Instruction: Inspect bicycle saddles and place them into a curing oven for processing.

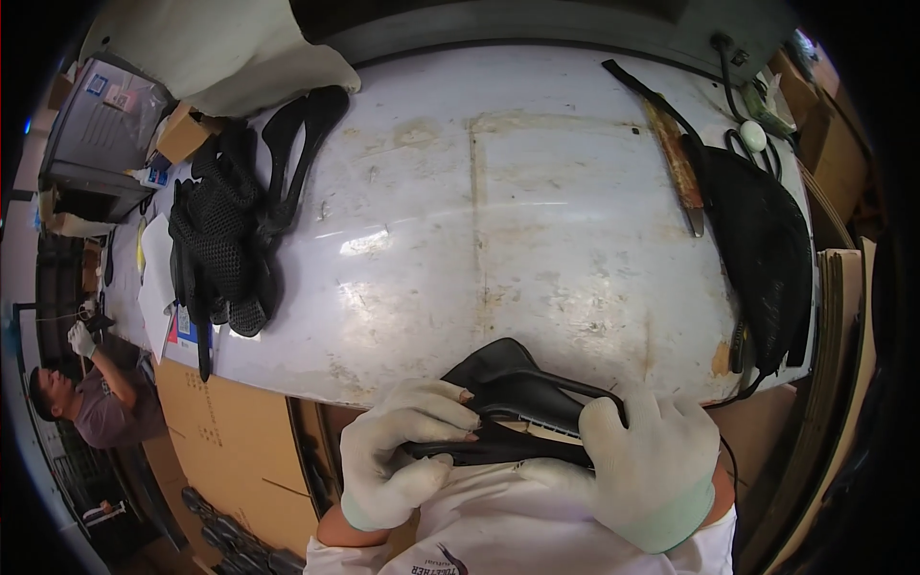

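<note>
My forearms come in low on both sides of my white shirt (479, 517), the elbows spread and the wrists bent inward so that the two gloved hands face each other. My left hand (398, 450) grasps the left part of a black saddle-shaped piece (503, 379), fingers reaching across it, dark-stained tips pointing right, thumb on the near side. My right hand (647, 460) grips its right end, fingers curled down over it and thumb stretched left along the near edge. The piece sits between me and the near edge of the worktop (565, 259), tilted, with a long slot showing a pale strip. Beyond, on the left, lies a heap of black mesh (220, 230); on the right, a large black cover (762, 259) beside a worn blade-like tool (680, 163). Farther back on the left lies a split black piece (307, 129) near a pale sheet (230, 67). Off to the left, a co-worker (110, 402) has a gloved hand raised.
</note>
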Available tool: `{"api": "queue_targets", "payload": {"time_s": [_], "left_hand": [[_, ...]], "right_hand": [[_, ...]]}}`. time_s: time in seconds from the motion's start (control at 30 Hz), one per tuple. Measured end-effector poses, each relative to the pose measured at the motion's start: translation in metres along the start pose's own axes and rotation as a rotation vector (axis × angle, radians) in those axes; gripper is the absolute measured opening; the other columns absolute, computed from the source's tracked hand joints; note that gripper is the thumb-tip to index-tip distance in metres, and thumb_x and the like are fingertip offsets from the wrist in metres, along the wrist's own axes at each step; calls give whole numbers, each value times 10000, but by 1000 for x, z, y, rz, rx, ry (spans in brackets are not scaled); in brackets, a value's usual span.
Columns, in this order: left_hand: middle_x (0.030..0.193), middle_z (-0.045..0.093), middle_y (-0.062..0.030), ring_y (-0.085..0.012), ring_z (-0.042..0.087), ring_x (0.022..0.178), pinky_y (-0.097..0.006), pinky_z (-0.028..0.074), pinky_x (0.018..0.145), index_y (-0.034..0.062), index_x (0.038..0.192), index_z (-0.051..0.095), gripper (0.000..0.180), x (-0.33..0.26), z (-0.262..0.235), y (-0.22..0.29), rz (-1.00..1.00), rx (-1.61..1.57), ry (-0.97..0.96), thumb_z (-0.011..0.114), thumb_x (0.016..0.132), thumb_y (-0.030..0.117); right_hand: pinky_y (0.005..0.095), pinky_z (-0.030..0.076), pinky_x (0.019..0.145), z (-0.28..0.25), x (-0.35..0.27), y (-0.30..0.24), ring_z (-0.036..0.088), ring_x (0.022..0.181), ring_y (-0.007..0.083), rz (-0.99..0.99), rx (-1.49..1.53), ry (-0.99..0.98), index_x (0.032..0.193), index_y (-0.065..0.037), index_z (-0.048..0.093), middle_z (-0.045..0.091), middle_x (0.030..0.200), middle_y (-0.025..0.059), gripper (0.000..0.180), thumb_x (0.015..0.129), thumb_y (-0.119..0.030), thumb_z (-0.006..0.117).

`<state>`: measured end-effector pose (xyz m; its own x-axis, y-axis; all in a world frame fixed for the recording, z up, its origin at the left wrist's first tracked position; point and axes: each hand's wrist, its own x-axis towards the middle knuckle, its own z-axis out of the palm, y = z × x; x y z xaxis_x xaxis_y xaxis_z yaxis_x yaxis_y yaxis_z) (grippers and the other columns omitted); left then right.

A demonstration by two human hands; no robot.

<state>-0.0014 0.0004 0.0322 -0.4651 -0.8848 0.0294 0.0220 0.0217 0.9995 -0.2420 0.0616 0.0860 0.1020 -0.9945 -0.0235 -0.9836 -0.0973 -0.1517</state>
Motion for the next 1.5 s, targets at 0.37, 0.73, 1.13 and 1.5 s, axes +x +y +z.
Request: {"api": "queue_targets", "payload": {"time_s": [0.37,0.73,1.13,1.5], "left_hand": [[1063,748,-248,-400,711,1038,-474,545,938,-68,904,710,292,0,4,1,104,222,54,799,676,91],[1011,760,-269,-302,755,861,-365,590,759,-25,823,607,393,0,18,6,25,305,183,923,702,174],[1150,701,-364,-353,766,997,-391,617,867,-80,947,653,510,17,-5,0,39,94,-8,987,648,163],[1204,696,-342,-362,776,975,-389,623,848,-83,996,677,358,24,-4,-2,101,192,-83,896,765,80]], "right_hand": [[347,333,440,5,3,-2,452,458,164,-4,45,30,808,-110,558,389,654,24,639,776,-735,688],[357,360,443,0,14,-4,523,461,193,-53,-32,41,754,-117,526,459,642,36,621,772,-715,693],[327,386,386,13,16,5,523,464,179,-31,-31,50,853,-117,563,471,660,26,580,830,-682,687],[355,423,431,2,28,5,577,479,208,38,80,-8,789,-128,603,512,632,45,640,716,-748,742]]}}
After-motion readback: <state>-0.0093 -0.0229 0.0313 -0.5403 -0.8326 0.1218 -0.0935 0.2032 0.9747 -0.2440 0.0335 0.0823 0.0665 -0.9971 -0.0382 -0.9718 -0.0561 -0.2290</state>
